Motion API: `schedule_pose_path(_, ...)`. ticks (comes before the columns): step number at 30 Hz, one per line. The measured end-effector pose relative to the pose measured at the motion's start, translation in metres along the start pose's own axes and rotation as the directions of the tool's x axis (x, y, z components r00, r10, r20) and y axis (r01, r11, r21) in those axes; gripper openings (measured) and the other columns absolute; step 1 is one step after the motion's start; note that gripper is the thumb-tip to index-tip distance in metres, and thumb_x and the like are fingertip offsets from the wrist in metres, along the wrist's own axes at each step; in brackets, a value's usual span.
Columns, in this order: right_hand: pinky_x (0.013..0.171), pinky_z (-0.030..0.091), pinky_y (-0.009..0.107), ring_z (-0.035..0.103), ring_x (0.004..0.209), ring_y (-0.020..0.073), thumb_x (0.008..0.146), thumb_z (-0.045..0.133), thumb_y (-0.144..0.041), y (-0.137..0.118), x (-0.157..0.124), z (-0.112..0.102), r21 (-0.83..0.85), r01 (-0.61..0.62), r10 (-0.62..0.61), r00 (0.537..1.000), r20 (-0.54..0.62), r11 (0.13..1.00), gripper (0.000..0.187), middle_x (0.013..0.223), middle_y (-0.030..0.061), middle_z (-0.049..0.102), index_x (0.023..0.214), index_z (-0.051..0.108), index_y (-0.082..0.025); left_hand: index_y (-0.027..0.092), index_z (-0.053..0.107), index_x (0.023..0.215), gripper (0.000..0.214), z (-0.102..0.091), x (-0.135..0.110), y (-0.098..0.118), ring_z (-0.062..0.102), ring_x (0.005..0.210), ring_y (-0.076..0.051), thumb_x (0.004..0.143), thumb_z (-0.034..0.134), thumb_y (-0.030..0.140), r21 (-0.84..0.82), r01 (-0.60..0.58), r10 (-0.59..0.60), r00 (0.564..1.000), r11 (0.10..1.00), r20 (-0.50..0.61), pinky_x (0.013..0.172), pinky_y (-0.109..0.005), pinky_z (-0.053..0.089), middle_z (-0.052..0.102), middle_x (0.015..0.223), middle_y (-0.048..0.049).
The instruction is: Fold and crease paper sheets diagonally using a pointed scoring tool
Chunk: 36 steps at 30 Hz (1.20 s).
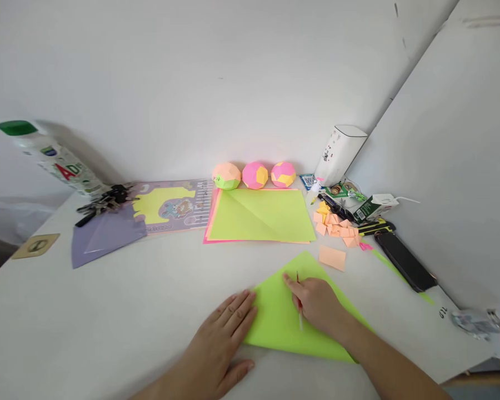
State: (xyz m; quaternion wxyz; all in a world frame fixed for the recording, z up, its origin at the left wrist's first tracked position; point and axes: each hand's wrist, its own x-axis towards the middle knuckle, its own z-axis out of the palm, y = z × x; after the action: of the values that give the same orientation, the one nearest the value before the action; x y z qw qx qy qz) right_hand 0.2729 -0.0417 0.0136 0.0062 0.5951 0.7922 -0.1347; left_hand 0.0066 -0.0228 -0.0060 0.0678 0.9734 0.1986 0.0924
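A lime green paper sheet (275, 322) folded into a triangle lies on the white table (108, 311) near the front edge. My left hand (223, 339) lies flat with fingers stretched out, its fingertips pressing the sheet's left edge. My right hand (316, 303) rests on top of the sheet, fingers closed round a thin red-and-white stick (299, 303), its index finger pointing along the paper.
Behind lie a stack of green and pink paper (260, 215), three paper balls (254, 175), a purple sheet (104, 236), a picture pad (173, 206), keys (106, 201) and a bottle (50, 155). At right are orange folded pieces (337, 228), a phone (404, 260) and a white container (339, 151).
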Motion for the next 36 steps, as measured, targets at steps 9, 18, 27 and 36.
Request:
schedule_pose_path(9,0.054,0.033,0.024,0.053,0.056,0.0127,0.076,0.045,0.000,0.0054,0.0008,0.0068,0.113,0.087,-0.075,0.992,-0.104,0.990,0.057,0.065,-0.0012,0.066,0.131,0.050,-0.013,0.011,0.022,0.146,0.070,-0.0017,0.0001,0.0016,0.015,0.141,-0.032,0.089,0.047,0.043,-0.006,-0.002,0.002,1.000,1.000,0.005,0.110,-0.047,0.028,0.015,0.153,-0.0154)
schedule_pose_path(18,0.055,0.033,0.024,0.052,0.057,0.0125,0.080,0.043,-0.002,0.0048,0.0016,0.0072,0.118,0.126,-0.107,0.983,-0.152,0.985,0.048,0.063,-0.0013,0.064,0.124,0.057,-0.016,0.012,0.021,0.146,0.070,-0.0011,-0.0006,0.0018,0.015,0.141,-0.032,0.089,0.047,0.043,-0.040,0.008,-0.008,1.000,0.999,0.003,0.110,-0.048,0.028,0.014,0.154,-0.0145)
schedule_pose_path(27,0.055,0.032,0.025,0.051,0.058,0.0123,0.093,0.040,-0.014,0.0048,0.0030,0.0080,0.084,0.120,-0.107,0.984,-0.143,0.989,0.036,0.065,-0.0010,0.062,0.126,0.055,-0.018,0.014,0.018,0.147,0.070,-0.0007,0.0000,0.0017,0.016,0.140,-0.032,0.089,0.046,0.042,-0.054,0.019,-0.019,1.000,0.998,0.010,0.109,-0.050,0.030,0.015,0.154,-0.0141)
schedule_pose_path(36,0.052,0.032,0.025,0.050,0.056,0.0134,0.096,0.037,-0.017,0.0023,0.0027,0.0095,0.038,0.094,-0.086,0.984,-0.158,0.995,0.036,0.062,0.0000,0.060,0.127,0.054,-0.015,0.013,0.019,0.146,0.071,-0.0017,-0.0009,0.0019,0.014,0.141,-0.032,0.088,0.048,0.041,-0.040,0.014,-0.014,1.000,0.999,0.007,0.109,-0.049,0.029,0.014,0.154,-0.0143)
